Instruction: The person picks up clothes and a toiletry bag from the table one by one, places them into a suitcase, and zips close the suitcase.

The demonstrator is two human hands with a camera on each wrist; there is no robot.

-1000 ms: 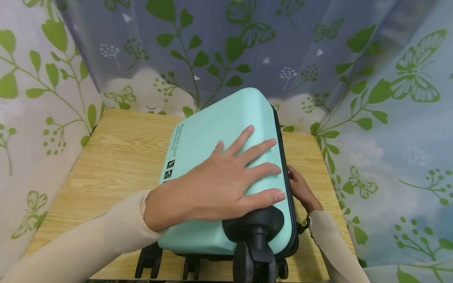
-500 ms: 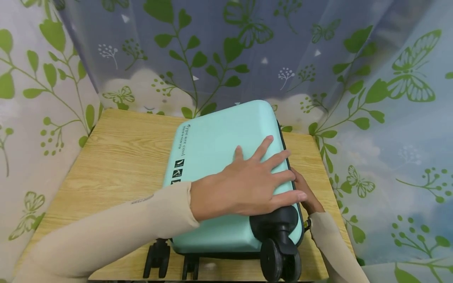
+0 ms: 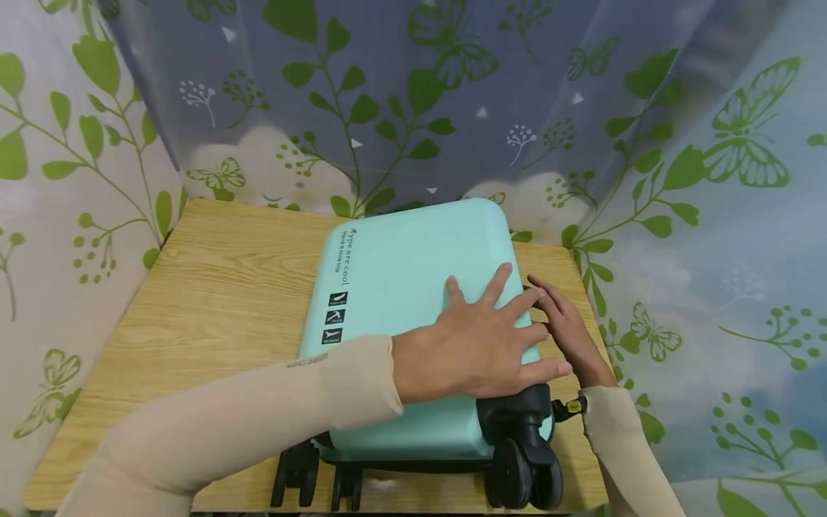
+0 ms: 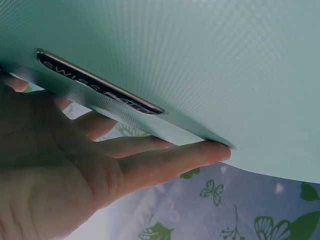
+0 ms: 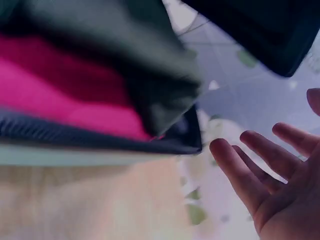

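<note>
The left hand [image 3: 481, 345] presses flat on the mint-green hard-shell suitcase [image 3: 400, 287]; the right hand [image 3: 568, 330], fingers relaxed, rests just right of it.

From my remote seat I see a small staged booth, not a real room of a home. Printed curtains [image 3: 678, 143] with green leaves, butterflies and clouds hang close around three sides of a wooden worktop [image 3: 213, 287]. The cloth hides any wall or furniture behind it. A mint suitcase [image 3: 400, 273] lies on the worktop
</note>
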